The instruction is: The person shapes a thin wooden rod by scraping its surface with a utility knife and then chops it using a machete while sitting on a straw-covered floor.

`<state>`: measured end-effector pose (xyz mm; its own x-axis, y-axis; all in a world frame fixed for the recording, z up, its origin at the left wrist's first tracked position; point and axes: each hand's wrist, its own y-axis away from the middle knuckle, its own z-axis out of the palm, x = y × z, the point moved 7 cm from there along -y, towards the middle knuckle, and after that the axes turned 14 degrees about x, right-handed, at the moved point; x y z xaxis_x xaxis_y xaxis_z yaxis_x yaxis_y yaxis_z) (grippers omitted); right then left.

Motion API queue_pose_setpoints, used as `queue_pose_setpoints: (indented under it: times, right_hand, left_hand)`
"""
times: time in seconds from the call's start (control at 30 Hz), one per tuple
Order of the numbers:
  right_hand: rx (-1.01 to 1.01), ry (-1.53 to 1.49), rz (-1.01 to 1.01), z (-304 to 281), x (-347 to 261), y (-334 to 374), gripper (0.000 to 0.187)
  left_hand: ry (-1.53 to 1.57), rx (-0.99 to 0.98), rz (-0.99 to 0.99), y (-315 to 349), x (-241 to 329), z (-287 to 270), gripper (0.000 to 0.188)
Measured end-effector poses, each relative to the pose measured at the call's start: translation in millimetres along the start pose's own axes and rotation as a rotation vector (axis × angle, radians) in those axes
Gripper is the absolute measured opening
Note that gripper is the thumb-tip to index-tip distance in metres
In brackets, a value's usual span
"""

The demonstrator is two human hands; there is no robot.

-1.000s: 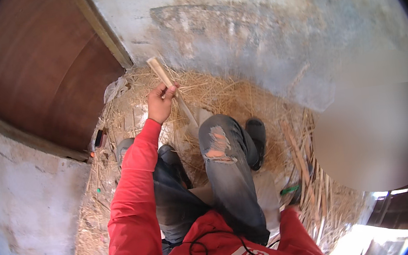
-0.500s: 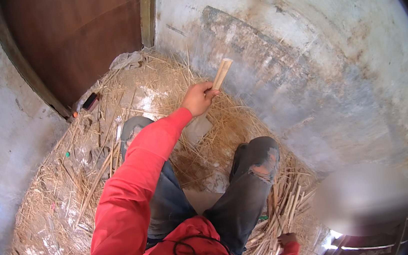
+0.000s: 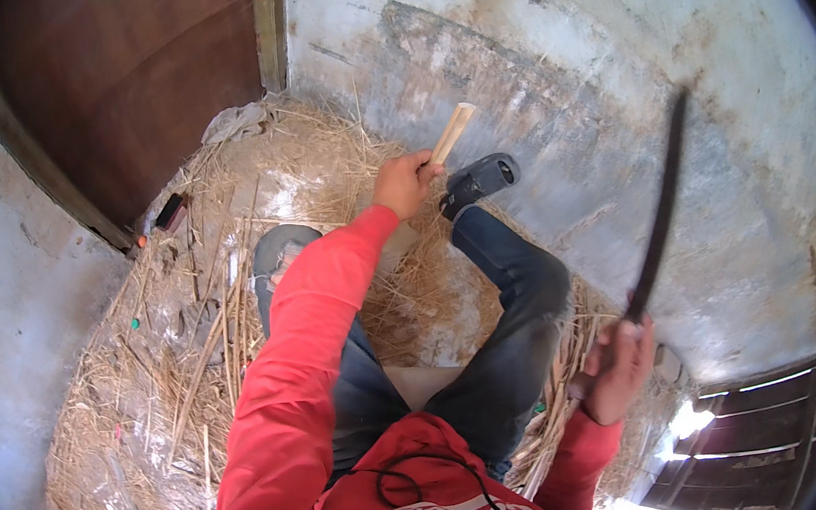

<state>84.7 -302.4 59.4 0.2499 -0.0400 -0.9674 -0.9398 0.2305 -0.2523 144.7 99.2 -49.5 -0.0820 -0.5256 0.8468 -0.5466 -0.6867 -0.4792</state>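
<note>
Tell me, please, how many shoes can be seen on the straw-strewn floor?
2: a grey shoe under the red-sleeved arm, and a black shoe beside the left hand gripping a pale wooden stick.

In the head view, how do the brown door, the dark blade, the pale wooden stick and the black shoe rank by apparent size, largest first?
1. Brown door
2. Dark blade, long but thin
3. Black shoe and pale wooden stick: they look similar, and the left hand hides part of the stick, so I do not rank them.
</note>
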Motion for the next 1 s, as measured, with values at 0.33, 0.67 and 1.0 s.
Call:
queue_pose_setpoints:
  times: [0.33, 0.67, 1.0]
  right_hand:
    - [-0.502, -0.053, -0.096, 158, 3, 66, 0.053]
    - [-0.457, -0.054, -0.128, 162, 9, 57, 0.052]
    - [-0.456, 0.034, -0.317, 164, 3, 60, 0.052]
  left_hand:
    - [-0.064, -0.001, -0.026, 2, 5, -3, 0.020]
    - [-0.011, 0.001, -0.040, 2, 4, -3, 0.017]
    - [0.065, 0.050, 0.051, 6, -3, 2, 0.014]
